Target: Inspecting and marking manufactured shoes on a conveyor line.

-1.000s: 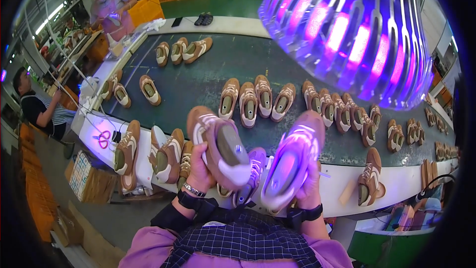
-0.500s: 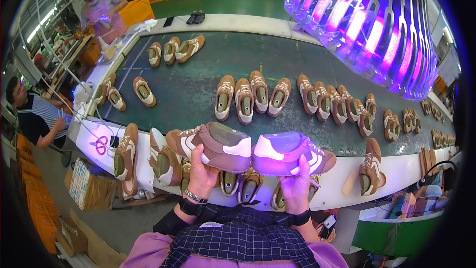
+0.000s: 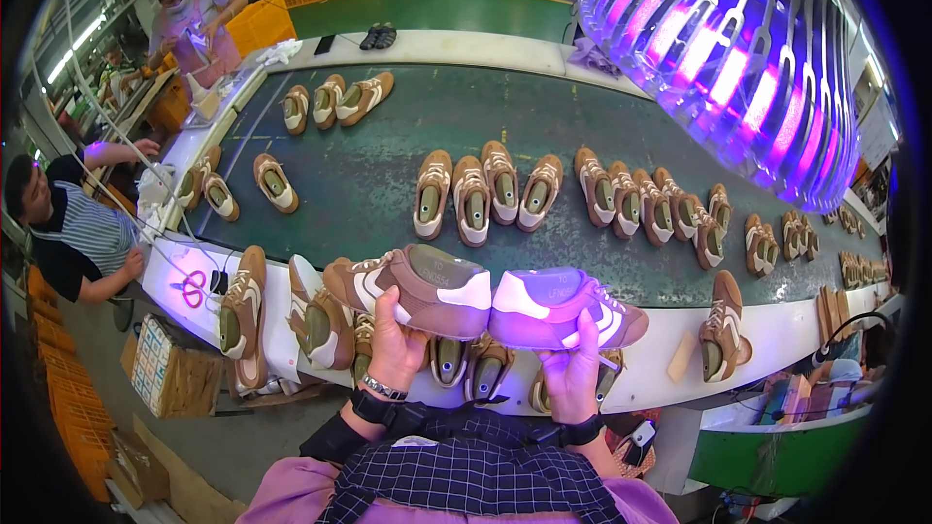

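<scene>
Brown sneaker [image 3: 417, 293] and violet-lit sneaker [image 3: 546, 311] hang heel to heel over the near edge of the conveyor belt [image 3: 466, 107], gripped from below by left hand [image 3: 395, 354] and right hand [image 3: 571, 374] respectively, thumbs upright.

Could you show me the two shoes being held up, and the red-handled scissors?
Left held shoe [image 3: 417, 299]: head view, on its brown side.
Right held shoe [image 3: 555, 311]: head view, on its purple-lit side.
Red-handled scissors [image 3: 194, 287]: head view, on the handles.

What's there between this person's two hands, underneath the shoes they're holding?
In the head view, more brown shoes, partly hidden by the held shoes, sit between the left hand and right hand, at the table's white edge.
</scene>
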A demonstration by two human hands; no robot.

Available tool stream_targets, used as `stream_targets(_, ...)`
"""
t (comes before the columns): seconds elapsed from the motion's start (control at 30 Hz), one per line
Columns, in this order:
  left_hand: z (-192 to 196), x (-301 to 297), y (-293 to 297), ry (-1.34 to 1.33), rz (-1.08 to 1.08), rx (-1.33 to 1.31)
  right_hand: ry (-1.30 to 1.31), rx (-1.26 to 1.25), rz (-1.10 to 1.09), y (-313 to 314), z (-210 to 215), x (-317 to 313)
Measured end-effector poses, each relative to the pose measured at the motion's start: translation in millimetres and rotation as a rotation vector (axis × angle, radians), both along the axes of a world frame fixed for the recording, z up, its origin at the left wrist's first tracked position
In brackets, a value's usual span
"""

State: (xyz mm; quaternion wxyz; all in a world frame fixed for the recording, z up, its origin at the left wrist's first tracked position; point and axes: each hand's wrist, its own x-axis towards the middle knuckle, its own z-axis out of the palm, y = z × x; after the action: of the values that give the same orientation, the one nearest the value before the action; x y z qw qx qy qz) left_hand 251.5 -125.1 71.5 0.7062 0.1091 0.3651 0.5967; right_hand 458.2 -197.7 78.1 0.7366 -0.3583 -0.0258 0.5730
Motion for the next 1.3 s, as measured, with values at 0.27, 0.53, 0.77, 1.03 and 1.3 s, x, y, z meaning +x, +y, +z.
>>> stream_targets(0.27,-6,2,1,-0.023,-0.019,-0.029,0.029,-0.011,-0.016,1,1,1)
stream_targets(0.53,-11,-1,-2,0.076,-0.02,0.052,-0.057,0.027,0.031,-6,-4,7)
stream_targets(0.77,-16,-43,-11,0.019,-0.171,0.003,-0.043,-0.012,0.129,-13,-7,24)
stream_targets(1.03,-57,-100,-32,1.707,-0.596,0.184,0.387,-0.031,0.406,-18,-13,12)
stream_targets(1.3,-45,-56,-44,1.928,-0.299,0.768,0.537,-0.004,0.5,-22,-8,-14)
